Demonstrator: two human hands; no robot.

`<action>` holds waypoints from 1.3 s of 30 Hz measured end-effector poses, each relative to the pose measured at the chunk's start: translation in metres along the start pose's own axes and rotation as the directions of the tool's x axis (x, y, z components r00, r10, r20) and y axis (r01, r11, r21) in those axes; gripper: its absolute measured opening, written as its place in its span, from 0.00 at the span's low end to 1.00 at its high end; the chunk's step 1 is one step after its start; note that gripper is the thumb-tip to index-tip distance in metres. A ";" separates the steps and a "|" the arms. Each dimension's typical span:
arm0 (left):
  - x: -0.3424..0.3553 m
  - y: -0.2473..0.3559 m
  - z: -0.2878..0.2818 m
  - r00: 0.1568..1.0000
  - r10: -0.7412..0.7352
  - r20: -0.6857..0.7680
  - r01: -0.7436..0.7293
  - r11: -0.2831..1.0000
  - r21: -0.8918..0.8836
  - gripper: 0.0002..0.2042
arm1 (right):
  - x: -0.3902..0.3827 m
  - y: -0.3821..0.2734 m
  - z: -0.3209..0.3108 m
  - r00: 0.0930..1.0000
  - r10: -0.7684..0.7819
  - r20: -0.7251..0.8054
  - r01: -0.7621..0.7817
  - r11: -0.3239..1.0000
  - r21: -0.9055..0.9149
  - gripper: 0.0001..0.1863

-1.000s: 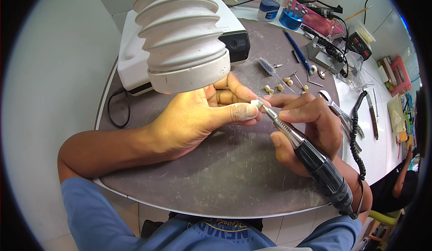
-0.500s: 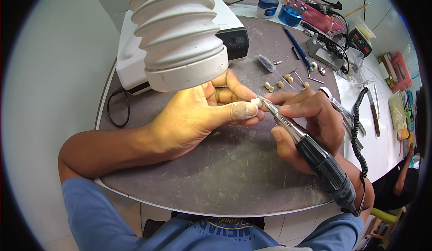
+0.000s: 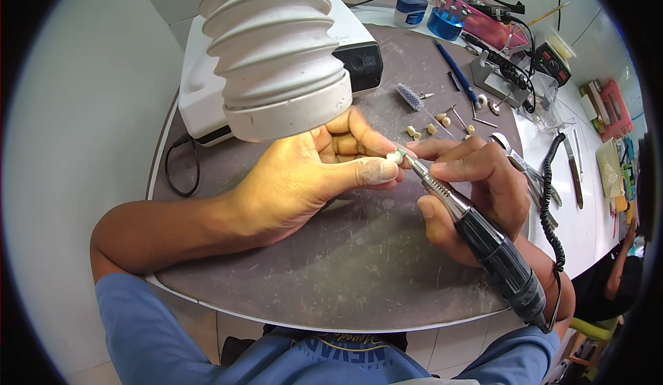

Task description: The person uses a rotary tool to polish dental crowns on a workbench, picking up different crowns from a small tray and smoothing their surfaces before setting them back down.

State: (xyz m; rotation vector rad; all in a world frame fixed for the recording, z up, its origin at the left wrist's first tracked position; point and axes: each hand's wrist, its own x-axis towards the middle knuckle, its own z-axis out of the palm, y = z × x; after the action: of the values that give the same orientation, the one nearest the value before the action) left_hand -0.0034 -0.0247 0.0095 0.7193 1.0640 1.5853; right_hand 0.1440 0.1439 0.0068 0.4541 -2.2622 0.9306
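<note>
Between its thumb and fingertips, my left hand [image 3: 297, 181] pinches a small white dental crown [image 3: 394, 158]. My right hand [image 3: 480, 178] grips a black and silver rotary handpiece [image 3: 494, 243] like a pen. The handpiece's small greenish tip meets the crown, or sits right beside it; the fingers make exact contact hard to see. Both hands come together above the brown work mat [image 3: 359, 267], under the mouth of a white ribbed suction hose [image 3: 286, 102]. Several loose tooth crowns [image 3: 431, 129] lie on the mat beyond my right hand.
A white box-shaped machine [image 3: 200, 95] stands behind the hose. A brush [image 3: 409, 96], a blue pen-like tool [image 3: 456, 71] and pliers [image 3: 528, 167] lie around the far right. The handpiece's coiled black cord [image 3: 549, 198] hangs by my right arm. A person [image 3: 615, 281] is at the far right.
The crown has turned slightly in my left fingers, and the greenish tip shows more against it. Both hands keep nearly the same place and hold.
</note>
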 end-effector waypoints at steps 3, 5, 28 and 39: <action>0.000 0.001 0.000 1.000 -0.002 -0.021 0.002 1.000 0.004 0.08 | -0.001 0.001 0.001 0.999 0.021 -0.028 -0.021 1.000 0.021 0.15; 0.000 0.001 0.001 1.000 -0.001 -0.025 0.001 1.000 -0.004 0.08 | 0.001 -0.002 -0.003 1.000 -0.003 -0.011 0.003 1.000 -0.018 0.15; 0.000 -0.001 -0.002 1.000 0.012 -0.025 -0.014 0.996 -0.084 0.10 | 0.001 -0.001 -0.004 0.999 0.030 0.013 -0.030 0.999 -0.030 0.15; 0.001 -0.001 -0.003 1.000 -0.014 0.021 0.016 0.993 -0.119 0.11 | 0.001 0.000 -0.001 0.999 0.041 0.019 -0.040 0.998 -0.037 0.14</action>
State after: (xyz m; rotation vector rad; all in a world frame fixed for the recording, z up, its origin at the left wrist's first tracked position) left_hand -0.0054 -0.0245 0.0074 0.6439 0.9489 1.6111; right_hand 0.1437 0.1446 0.0085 0.4041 -2.3103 0.9072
